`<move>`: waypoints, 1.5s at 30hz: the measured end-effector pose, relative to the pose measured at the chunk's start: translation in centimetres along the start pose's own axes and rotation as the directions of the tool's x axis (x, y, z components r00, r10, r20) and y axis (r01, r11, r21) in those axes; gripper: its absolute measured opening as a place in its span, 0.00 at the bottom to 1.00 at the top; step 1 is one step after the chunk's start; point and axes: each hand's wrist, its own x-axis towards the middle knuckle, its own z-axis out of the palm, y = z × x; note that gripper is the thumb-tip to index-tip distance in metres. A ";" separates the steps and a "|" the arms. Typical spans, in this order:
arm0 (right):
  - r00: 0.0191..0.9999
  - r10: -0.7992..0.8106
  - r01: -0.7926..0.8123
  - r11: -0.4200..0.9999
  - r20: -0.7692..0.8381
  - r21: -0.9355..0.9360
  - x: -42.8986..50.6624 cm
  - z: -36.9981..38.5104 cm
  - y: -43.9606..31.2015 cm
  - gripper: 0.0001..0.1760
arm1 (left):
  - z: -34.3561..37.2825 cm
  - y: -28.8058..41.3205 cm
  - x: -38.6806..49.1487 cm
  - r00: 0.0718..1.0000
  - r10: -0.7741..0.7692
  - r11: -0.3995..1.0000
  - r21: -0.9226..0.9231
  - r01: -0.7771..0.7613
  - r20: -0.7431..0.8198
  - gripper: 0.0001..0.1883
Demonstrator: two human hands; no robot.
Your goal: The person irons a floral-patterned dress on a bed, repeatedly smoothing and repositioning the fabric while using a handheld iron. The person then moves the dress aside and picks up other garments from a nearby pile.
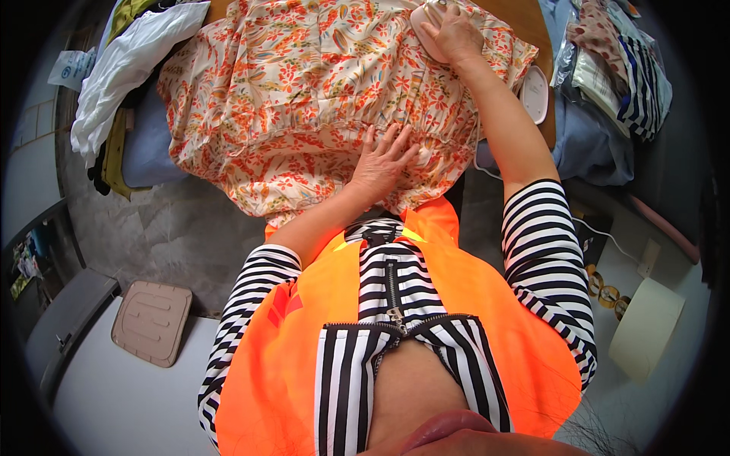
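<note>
A floral garment (319, 74) in cream, red and orange lies spread over a wooden table (533, 31), its lower part hanging off the near edge. My left hand (385, 162) rests flat on it, fingers apart, just below a gathered seam. At the upper right, my right hand (456, 34) is closed around a small pale pink iron (426, 34), which sits on the fabric. Part of the iron's far end is cut off by the picture's top edge. A white oval iron base (534, 95) stands to the right of the garment, with a white cord near it.
White cloth (131, 68) and olive cloth (117, 154) hang at the table's left. On the right lie folded garments, among them a striped one (644, 85), and plastic bags on blue fabric (593, 142). A white cord runs to a power strip (649, 258). A brown plastic lid (153, 322) is at lower left.
</note>
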 end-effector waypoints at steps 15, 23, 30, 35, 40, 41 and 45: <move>0.973 0.208 -0.213 0.976 -0.094 -0.039 8.6 2.5 3.5 0.31 | -0.3 0.3 -0.1 0.999 -0.004 0.998 -0.055 0.001 -0.047 0.33; 0.969 -0.204 0.185 0.973 -0.141 -0.137 6.1 -4.9 2.3 0.34 | -2.2 -0.5 -0.7 0.998 0.004 0.984 -0.177 -0.016 -0.069 0.34; 0.827 -0.532 0.548 0.836 -0.181 0.046 -2.3 -9.4 -3.1 0.27 | -2.7 -1.5 -3.6 0.968 -0.173 0.967 -0.219 0.131 -0.182 0.34; 0.834 -0.549 0.542 0.803 -0.047 0.248 -8.9 -8.3 -10.0 0.27 | -2.1 -2.7 -4.7 0.976 -0.152 0.979 -0.163 0.126 -0.159 0.32; 0.817 -0.576 0.565 0.802 0.001 0.193 -9.9 -7.2 -11.8 0.28 | -1.5 -3.1 -4.7 0.980 -0.125 0.987 -0.124 0.107 -0.156 0.29; 0.825 -0.566 0.555 0.812 0.010 0.178 -9.6 -6.9 -11.6 0.28 | -1.4 -3.2 -4.8 0.980 -0.123 0.988 -0.112 0.106 -0.155 0.29; 0.887 -0.458 0.452 0.888 0.068 0.083 -6.7 -5.0 -10.8 0.29 | -1.0 -3.1 -4.7 0.976 -0.124 0.987 -0.121 0.104 -0.177 0.29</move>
